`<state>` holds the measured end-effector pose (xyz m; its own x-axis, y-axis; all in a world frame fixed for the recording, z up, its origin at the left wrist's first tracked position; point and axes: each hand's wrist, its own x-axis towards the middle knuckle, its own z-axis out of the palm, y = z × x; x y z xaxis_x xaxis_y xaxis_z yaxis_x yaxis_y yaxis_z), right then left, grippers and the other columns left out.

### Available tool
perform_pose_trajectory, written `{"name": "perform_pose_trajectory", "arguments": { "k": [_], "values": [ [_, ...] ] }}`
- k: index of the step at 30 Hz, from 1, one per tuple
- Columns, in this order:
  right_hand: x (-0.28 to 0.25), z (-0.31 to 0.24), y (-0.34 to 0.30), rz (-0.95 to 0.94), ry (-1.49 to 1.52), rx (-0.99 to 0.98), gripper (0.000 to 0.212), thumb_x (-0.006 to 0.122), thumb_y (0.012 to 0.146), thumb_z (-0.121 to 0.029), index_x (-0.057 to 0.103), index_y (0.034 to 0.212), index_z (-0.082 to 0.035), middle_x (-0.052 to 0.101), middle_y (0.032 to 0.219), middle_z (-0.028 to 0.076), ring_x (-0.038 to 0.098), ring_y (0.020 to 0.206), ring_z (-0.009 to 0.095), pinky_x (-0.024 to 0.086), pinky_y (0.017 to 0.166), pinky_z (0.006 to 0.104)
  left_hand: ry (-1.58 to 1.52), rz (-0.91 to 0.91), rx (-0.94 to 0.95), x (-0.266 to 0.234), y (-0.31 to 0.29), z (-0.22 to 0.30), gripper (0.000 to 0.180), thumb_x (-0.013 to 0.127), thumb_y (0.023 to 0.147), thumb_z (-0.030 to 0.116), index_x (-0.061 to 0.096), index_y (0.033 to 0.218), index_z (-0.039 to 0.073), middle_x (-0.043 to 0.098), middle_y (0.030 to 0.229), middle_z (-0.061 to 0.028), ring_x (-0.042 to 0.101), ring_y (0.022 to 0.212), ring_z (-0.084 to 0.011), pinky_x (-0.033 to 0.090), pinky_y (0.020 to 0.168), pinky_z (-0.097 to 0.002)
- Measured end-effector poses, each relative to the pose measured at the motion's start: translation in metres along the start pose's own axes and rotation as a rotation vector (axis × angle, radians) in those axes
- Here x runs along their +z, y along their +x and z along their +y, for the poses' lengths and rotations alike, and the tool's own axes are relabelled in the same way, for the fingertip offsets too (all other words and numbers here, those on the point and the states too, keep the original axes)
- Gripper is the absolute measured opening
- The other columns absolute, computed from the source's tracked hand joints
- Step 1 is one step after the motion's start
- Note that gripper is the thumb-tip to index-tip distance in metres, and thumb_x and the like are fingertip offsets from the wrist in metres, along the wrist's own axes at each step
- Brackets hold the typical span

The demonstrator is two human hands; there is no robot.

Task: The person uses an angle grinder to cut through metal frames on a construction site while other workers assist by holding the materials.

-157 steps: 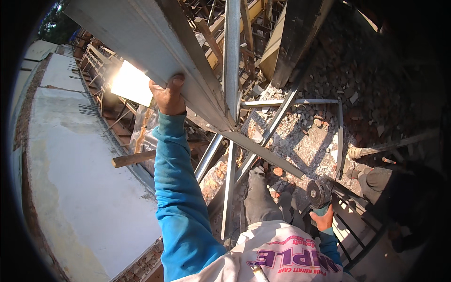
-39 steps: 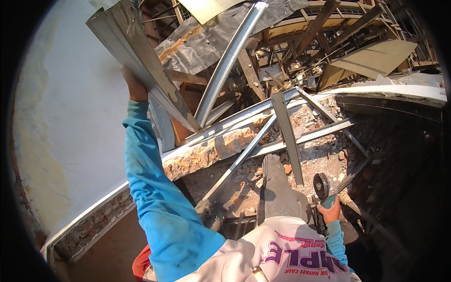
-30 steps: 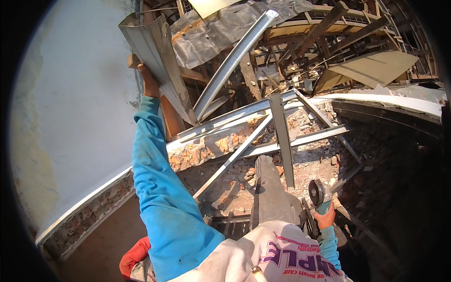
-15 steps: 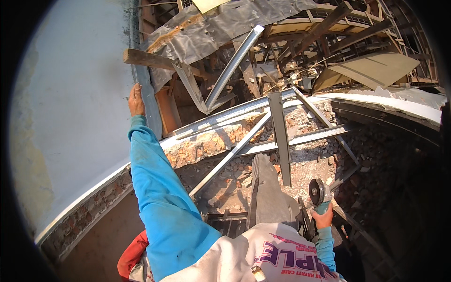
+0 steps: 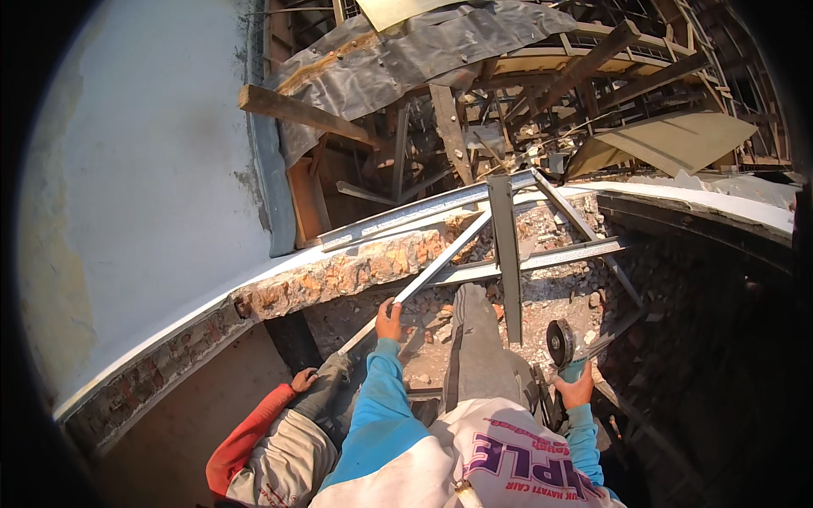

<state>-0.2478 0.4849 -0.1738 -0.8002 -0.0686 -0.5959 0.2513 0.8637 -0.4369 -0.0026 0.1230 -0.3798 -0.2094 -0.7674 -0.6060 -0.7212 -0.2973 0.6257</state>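
My left hand is closed around a slanting silver metal channel, part of a truss frame lying across the broken wall top. Lower right, my right hand grips a teal angle grinder by its body. Its dark cutting disc faces up and left, apart from the metal. A dark grey channel stands across the middle of the frame. Another silver channel crosses behind it. Past the wall, a pale metal piece lies low among timber.
A co-worker in a red sleeve sits at lower left, one hand on a trousered leg. Broken brick masonry edges the wall. Beyond are a wooden beam, grey sheeting and a tan panel. Rubble lies below.
My left hand has come back from beside the pale wall to the metal channel. The V-shaped metal piece has dropped lower beyond the wall. The co-worker shows more. The grinder stays in my right hand.
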Motion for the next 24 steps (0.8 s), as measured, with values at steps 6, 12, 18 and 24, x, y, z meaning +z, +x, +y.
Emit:
{"name": "perform_pose_trajectory", "arguments": {
  "k": [6,12,18,24],
  "values": [
    [0.004,0.023,0.003,-0.022,-0.063,-0.004,0.082,0.080,0.056,-0.021,0.042,0.123,0.008,0.057,0.107,0.024,0.057,0.101,0.035,0.045,0.086,0.0416,0.076,-0.156,-0.142,0.024,-0.046,-0.039,0.048,0.062,0.082,0.038,0.057,0.118,0.005,0.060,0.113,-0.0191,0.058,0.104,-0.0310,0.045,0.087,-0.0387],
    [0.006,0.044,0.005,-0.029,-0.129,0.022,0.088,0.080,0.056,-0.024,0.039,0.126,0.009,0.055,0.112,0.028,0.054,0.105,0.038,0.043,0.089,0.0426,0.099,-0.152,-0.188,0.020,-0.041,-0.044,0.048,0.062,0.082,0.038,0.058,0.116,0.004,0.059,0.116,-0.0181,0.055,0.108,-0.0308,0.043,0.090,-0.0393],
    [0.003,0.038,0.002,-0.077,-0.108,0.083,0.090,0.080,0.055,-0.023,0.037,0.127,0.010,0.054,0.114,0.029,0.054,0.107,0.039,0.043,0.090,0.0426,0.008,-0.171,-0.173,0.031,-0.030,-0.041,0.046,0.061,0.083,0.036,0.058,0.117,0.005,0.059,0.116,-0.0173,0.056,0.106,-0.0297,0.044,0.090,-0.0386],
    [0.011,0.042,-0.007,0.006,-0.142,0.013,0.085,0.079,0.056,-0.021,0.039,0.125,0.008,0.058,0.108,0.026,0.058,0.101,0.037,0.046,0.085,0.0424,-0.092,-0.258,-0.272,0.055,-0.035,-0.037,0.047,0.060,0.084,0.037,0.057,0.119,0.005,0.058,0.116,-0.0160,0.057,0.104,-0.0284,0.045,0.089,-0.0378]
  ]
}}
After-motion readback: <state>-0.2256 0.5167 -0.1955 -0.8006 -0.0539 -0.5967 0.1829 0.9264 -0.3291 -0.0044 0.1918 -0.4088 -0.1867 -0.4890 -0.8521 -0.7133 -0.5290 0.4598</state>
